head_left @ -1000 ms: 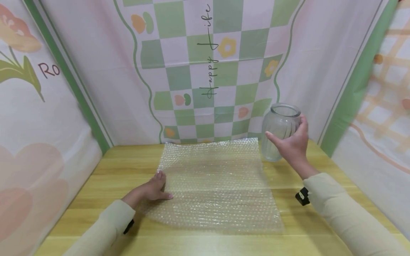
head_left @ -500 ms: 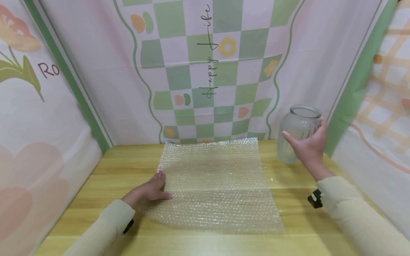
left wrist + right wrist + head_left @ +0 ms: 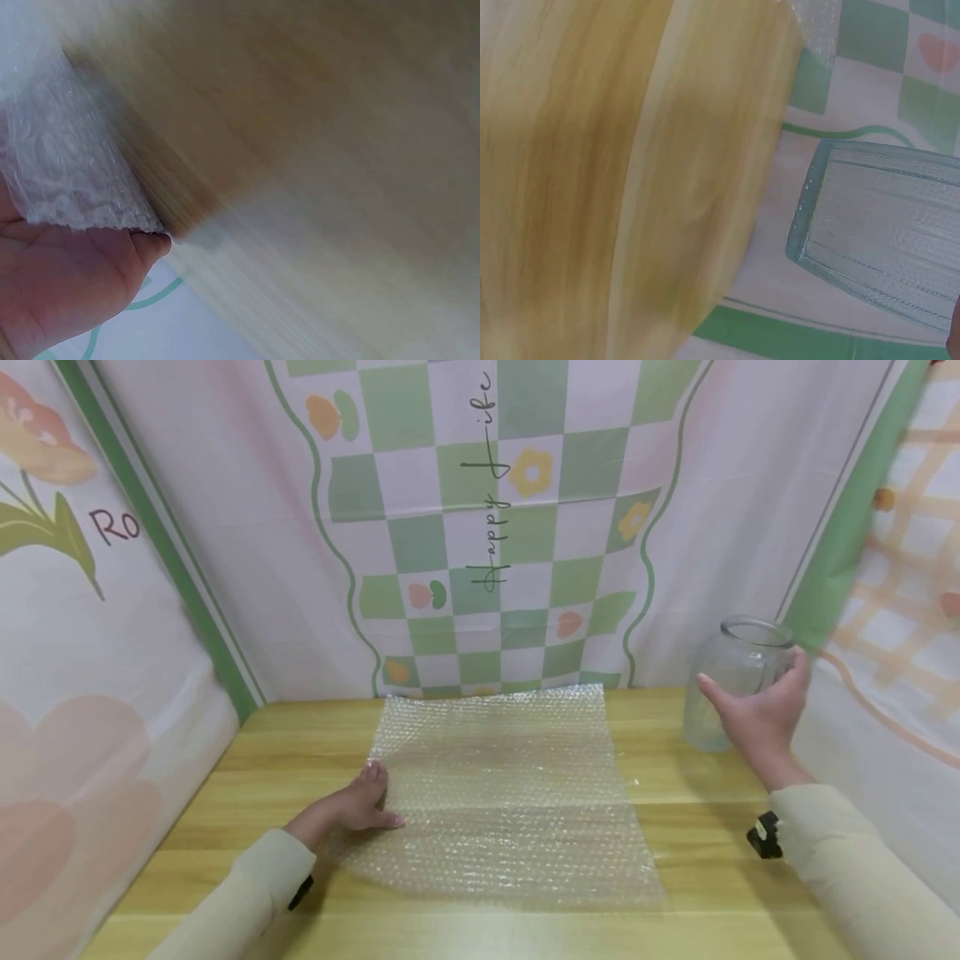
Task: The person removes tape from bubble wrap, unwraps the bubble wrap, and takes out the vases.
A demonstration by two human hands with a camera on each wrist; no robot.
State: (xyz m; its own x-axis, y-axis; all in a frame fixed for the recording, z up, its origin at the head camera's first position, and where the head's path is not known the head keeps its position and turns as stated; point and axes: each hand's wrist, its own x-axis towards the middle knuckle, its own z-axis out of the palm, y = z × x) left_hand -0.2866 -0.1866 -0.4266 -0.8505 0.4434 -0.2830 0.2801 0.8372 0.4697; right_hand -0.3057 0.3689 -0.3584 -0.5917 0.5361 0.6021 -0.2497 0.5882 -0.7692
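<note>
A clear, ribbed glass jar [image 3: 708, 697] with a wide rim is held by my right hand [image 3: 768, 718] at the table's right rear. Thumb and fingers curl round its sides, and its mouth faces up, tilted a little to the right. In the right wrist view the jar [image 3: 885, 225] shows its thick base against the curtain. A sheet of bubble wrap [image 3: 502, 793] lies spread on the table. At its left edge rests my left hand [image 3: 360, 800], thumb stretched out over the sheet. The left wrist view has the bubble wrap [image 3: 71, 150] covering most of that hand's fingers.
The light wood table [image 3: 285, 752] backs onto a hanging curtain [image 3: 525, 527] with green checks and flowers. Printed cloth also hangs along the left side [image 3: 97, 718] and right side [image 3: 885, 693]. A tiny pale scrap [image 3: 636, 782] lies right of the sheet.
My right hand has carried the jar to the right and slightly nearer, away from the bubble wrap's right edge. The left hand and the sheet stay as they were.
</note>
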